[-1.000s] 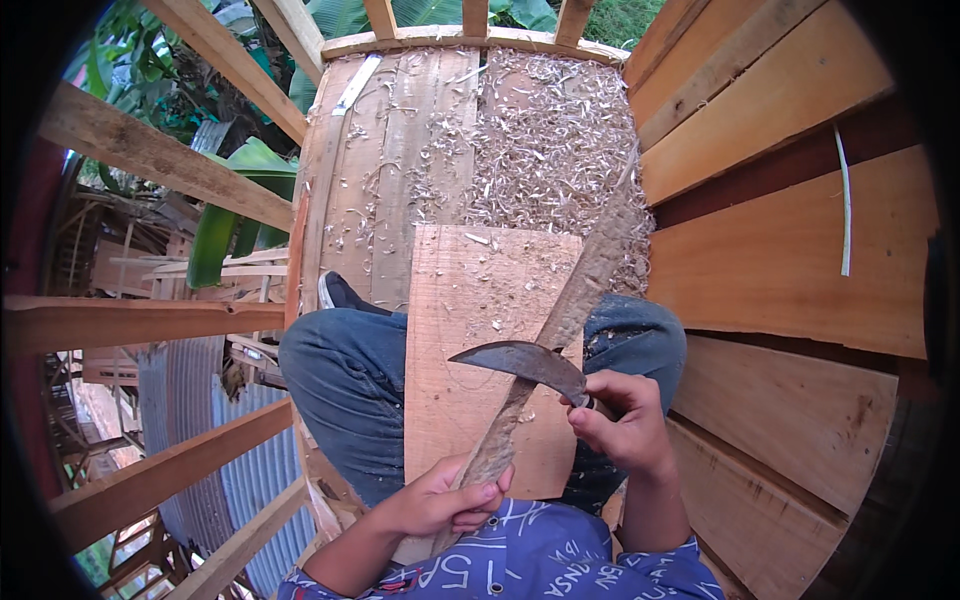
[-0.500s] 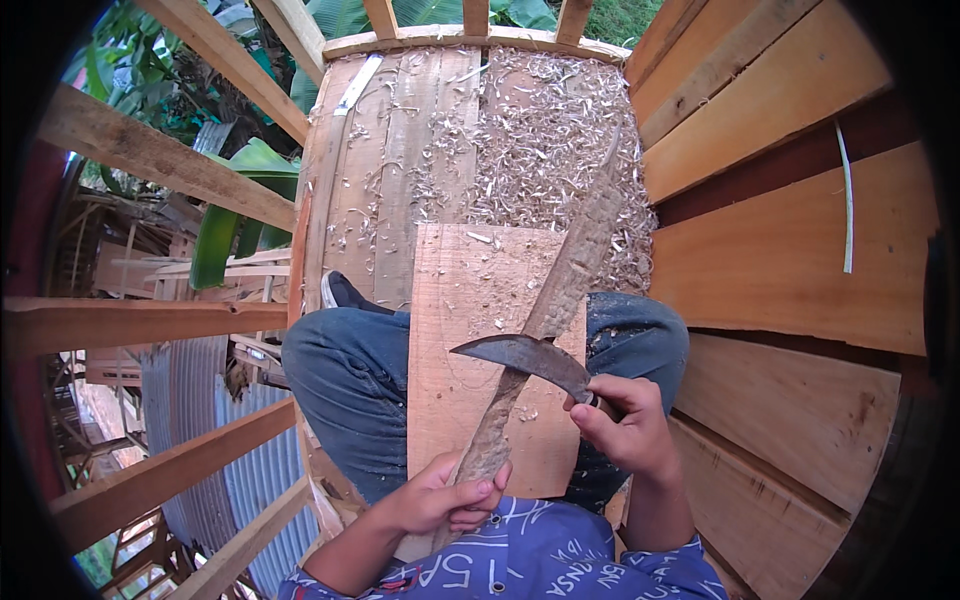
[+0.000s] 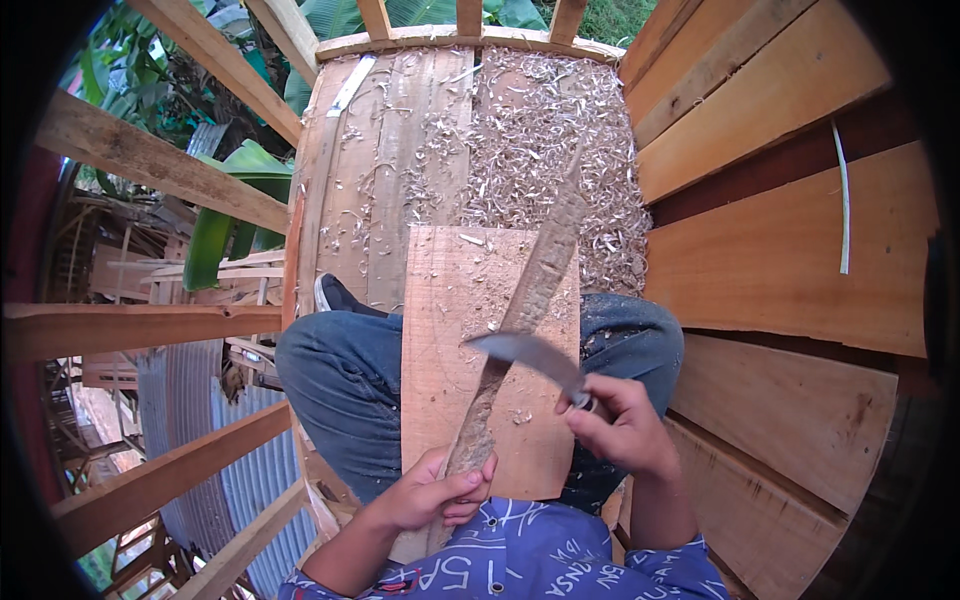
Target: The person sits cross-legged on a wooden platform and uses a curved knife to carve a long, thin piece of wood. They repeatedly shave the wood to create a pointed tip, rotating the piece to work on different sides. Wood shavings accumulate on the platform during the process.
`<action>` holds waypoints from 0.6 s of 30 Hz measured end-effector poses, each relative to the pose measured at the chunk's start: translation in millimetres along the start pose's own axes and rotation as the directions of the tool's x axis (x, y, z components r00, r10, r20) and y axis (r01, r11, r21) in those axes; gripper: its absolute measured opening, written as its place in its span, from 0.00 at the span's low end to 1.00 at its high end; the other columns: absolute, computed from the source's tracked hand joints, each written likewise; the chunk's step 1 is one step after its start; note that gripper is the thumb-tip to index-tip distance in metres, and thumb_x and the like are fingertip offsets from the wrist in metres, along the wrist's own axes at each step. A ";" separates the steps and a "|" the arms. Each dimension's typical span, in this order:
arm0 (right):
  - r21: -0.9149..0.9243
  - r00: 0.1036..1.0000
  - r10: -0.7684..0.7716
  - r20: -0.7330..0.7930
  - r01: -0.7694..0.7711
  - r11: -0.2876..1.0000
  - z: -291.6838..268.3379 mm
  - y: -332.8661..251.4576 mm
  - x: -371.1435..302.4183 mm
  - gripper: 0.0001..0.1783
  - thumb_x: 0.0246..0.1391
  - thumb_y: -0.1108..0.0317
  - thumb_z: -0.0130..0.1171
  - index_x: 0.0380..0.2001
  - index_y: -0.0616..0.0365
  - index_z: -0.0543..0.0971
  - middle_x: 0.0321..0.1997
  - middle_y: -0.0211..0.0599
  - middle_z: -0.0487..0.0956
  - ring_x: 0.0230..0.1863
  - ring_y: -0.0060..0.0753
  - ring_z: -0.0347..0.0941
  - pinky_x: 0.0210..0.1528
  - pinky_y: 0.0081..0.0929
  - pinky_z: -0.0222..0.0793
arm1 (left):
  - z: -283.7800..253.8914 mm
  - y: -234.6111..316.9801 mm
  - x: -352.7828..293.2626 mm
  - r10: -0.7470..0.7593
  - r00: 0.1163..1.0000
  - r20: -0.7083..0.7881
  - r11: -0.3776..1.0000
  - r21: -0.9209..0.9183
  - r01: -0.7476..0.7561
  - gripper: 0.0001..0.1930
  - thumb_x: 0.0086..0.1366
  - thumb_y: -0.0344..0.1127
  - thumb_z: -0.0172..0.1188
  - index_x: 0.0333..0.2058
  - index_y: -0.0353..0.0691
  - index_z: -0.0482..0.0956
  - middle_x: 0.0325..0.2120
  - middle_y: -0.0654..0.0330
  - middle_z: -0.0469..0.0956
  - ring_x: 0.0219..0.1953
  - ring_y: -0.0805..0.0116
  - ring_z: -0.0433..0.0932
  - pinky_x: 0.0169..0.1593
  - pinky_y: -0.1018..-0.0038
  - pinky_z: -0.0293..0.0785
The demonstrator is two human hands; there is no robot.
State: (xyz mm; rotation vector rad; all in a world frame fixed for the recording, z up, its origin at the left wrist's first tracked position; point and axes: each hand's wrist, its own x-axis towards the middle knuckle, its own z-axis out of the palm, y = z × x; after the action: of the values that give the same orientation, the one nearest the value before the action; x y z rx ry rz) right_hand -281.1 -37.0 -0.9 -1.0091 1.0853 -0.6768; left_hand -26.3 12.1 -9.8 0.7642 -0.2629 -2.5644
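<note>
My left hand [image 3: 438, 494] is closed round the lower end of a long, rough-hewn strip of wood [image 3: 548, 248]. The strip slants up and away to the right, narrowing to a point at its far end. In my right hand [image 3: 628, 432] is a knife with a broad curved blade [image 3: 532, 354], gripped by its handle. The blade crosses above the strip with its tip toward the left, slightly blurred; whether it touches the wood I cannot tell. Beneath both lies a flat wooden board [image 3: 440, 340], resting across my lap between my knees.
Pale curled shavings [image 3: 540, 110] cover much of the plank floor [image 3: 350, 180] ahead. A white strip [image 3: 350, 86] lies at the far left. Wooden rails [image 3: 150, 318] edge the left side, and a plank wall [image 3: 790, 240] rises on the right. Chips dot the board.
The far end of the wood strip has swung left. The knife blade has shifted slightly right along with my right hand, turning a little steeper. Both hands keep their grips.
</note>
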 end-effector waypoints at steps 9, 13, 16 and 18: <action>-0.137 0.948 -0.246 -0.203 0.221 0.965 18.2 8.5 13.4 0.07 0.55 0.70 0.57 0.30 0.64 0.77 0.17 0.24 0.71 0.15 0.10 0.62 0.16 0.12 0.54 | 4.1 1.0 6.7 -0.061 0.997 0.054 0.997 -0.041 0.064 0.12 0.67 0.39 0.51 0.40 0.36 0.64 0.19 0.66 0.59 0.16 0.79 0.58 0.20 0.80 0.56; -0.283 0.570 -0.431 -0.700 0.333 0.900 1.0 26.4 29.9 0.05 0.59 0.68 0.54 0.32 0.58 0.72 0.17 0.24 0.69 0.15 0.10 0.63 0.17 0.13 0.56 | -7.6 -7.3 5.1 -0.013 0.988 0.153 0.976 -0.214 0.046 0.10 0.68 0.38 0.49 0.40 0.38 0.63 0.19 0.67 0.58 0.15 0.80 0.56 0.19 0.81 0.55; 0.129 0.587 -0.216 -0.780 0.489 0.863 -35.5 12.5 22.6 0.06 0.62 0.66 0.50 0.37 0.56 0.68 0.14 0.25 0.63 0.11 0.13 0.59 0.11 0.14 0.56 | -13.7 -10.3 -0.5 0.033 0.996 0.084 0.980 -0.200 -0.016 0.09 0.68 0.37 0.47 0.40 0.37 0.63 0.19 0.67 0.58 0.15 0.79 0.56 0.18 0.80 0.56; 0.143 0.626 -0.205 -0.753 0.459 0.877 -49.3 11.9 14.0 0.07 0.62 0.65 0.49 0.38 0.56 0.68 0.14 0.25 0.61 0.10 0.13 0.57 0.09 0.14 0.55 | -13.7 -6.3 -1.8 0.048 0.999 0.024 0.990 -0.137 -0.045 0.09 0.69 0.36 0.47 0.40 0.37 0.63 0.19 0.67 0.58 0.15 0.79 0.56 0.18 0.80 0.56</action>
State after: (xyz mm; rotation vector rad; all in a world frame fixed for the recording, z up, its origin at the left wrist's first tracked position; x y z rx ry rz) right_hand -322.7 -60.1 -23.4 -0.6483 1.4022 -1.6203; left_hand -19.6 17.9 -22.2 0.6651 -0.1111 -2.5204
